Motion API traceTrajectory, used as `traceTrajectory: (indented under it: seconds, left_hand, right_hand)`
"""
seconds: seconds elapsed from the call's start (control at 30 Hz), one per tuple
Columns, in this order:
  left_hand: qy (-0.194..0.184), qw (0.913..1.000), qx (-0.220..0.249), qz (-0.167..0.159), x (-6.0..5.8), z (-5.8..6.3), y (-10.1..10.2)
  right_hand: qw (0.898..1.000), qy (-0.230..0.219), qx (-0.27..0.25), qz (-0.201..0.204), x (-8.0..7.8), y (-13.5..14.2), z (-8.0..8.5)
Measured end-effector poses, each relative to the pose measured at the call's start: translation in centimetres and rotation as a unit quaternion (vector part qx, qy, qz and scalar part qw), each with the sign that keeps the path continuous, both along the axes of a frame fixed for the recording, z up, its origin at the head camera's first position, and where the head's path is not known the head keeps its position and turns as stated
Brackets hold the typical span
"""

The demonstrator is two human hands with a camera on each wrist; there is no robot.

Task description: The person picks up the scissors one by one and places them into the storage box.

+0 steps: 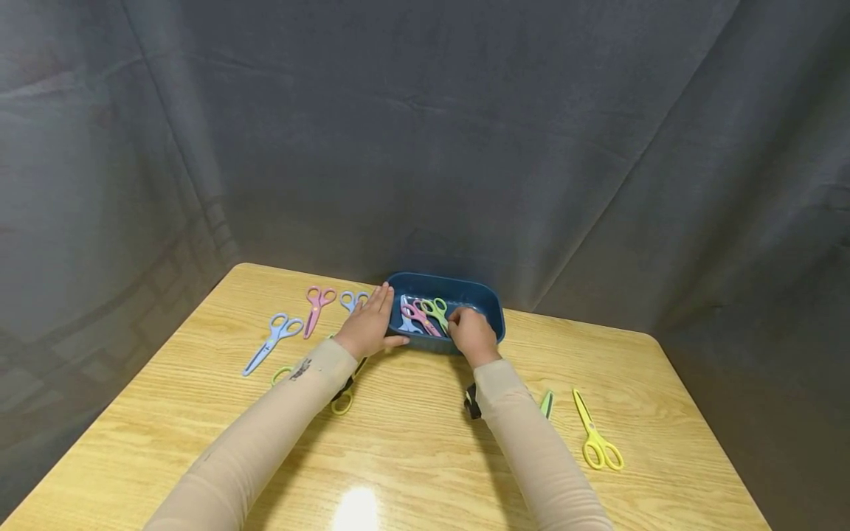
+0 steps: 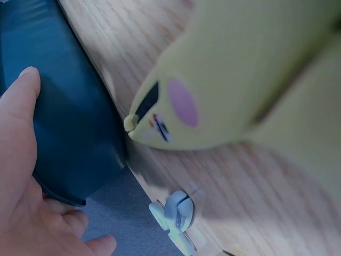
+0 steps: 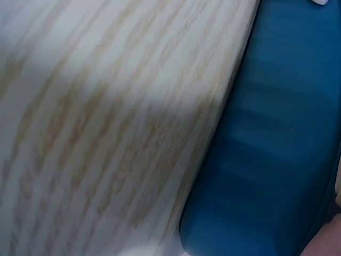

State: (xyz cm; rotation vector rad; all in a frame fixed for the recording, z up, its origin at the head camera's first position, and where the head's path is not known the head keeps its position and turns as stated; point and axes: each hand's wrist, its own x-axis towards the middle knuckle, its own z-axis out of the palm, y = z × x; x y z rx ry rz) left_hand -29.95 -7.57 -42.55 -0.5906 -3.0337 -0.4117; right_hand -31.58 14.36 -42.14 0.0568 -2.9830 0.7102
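Note:
A dark blue plastic bin (image 1: 432,344) stands at the far edge of the table. Inside it lie light blue scissors (image 1: 406,324), pink scissors (image 1: 418,316) and green scissors (image 1: 434,308). My left hand (image 1: 368,324) steadies the bin's left end, fingers straight along that end and thumb (image 2: 26,88) against the front wall. Over the front rim reaches my right hand (image 1: 474,335), its fingers bent down into the bin beside the green scissors. Its fingertips are hidden, so I cannot tell whether it holds anything.
Left of the bin lie pink scissors (image 1: 316,310), light blue scissors (image 1: 271,344) and another light blue pair (image 1: 354,298). Yellow handles (image 1: 341,403) show under the left forearm. To the right are yellow scissors (image 1: 593,435) and a green pair (image 1: 547,404) partly behind the right sleeve. A grey curtain (image 1: 425,147) hangs behind.

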Motion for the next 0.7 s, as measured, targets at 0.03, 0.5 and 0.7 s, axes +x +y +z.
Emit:
traceTrajectory:
  seconds: [0.03,0.5,0.7]
  left_hand:
    - [0.0,1.0,0.0,-0.001,0.0,0.0,0.0]
    - [0.002,1.0,-0.009,0.001,-0.2,-0.1,0.0]
    - [0.002,0.9999,-0.015,0.0,-0.1,-0.2,0.0]
  right_hand:
    - [1.0,0.004,0.0,-0.003,0.0,0.0,0.0]
    - [0.995,0.096,-0.02,0.033,0.4,0.6,-0.6]
    - [0.992,0.103,-0.025,0.062,1.0,1.2,-0.5]
